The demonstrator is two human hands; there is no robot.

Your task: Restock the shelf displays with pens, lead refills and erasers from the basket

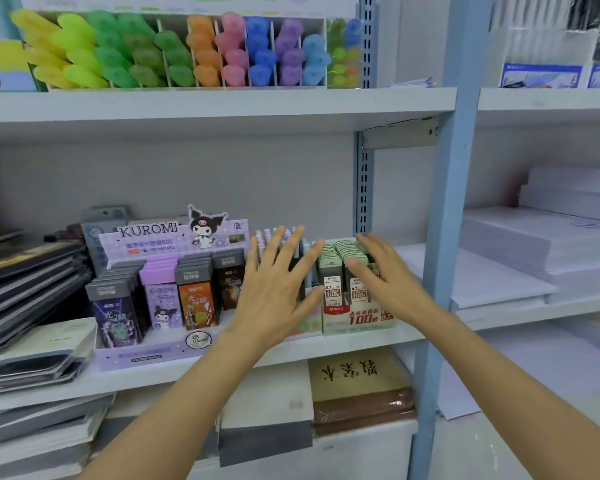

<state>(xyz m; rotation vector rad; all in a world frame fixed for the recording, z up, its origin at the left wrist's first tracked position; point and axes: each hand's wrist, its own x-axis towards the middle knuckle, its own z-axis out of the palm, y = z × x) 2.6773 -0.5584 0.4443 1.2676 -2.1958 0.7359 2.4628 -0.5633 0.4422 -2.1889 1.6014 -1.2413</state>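
Restocking appears well advanced. The "KUROMI" box [174,233], marked "2B 0.5", looks full on the shelf [326,348]. Just right of it stand the pens [266,235], and beyond them a green refill box [357,318] reading "0.7" and "100", seemingly full too. The left hand [274,292] spreads flat over the pens and the right hand [381,275] over the refills, both holding nothing. No basket or erasers show.

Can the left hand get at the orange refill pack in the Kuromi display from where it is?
Probably yes. The left hand is open and empty, just right of the Kuromi display; the orange refill pack stands at the front of its row with nothing before it.
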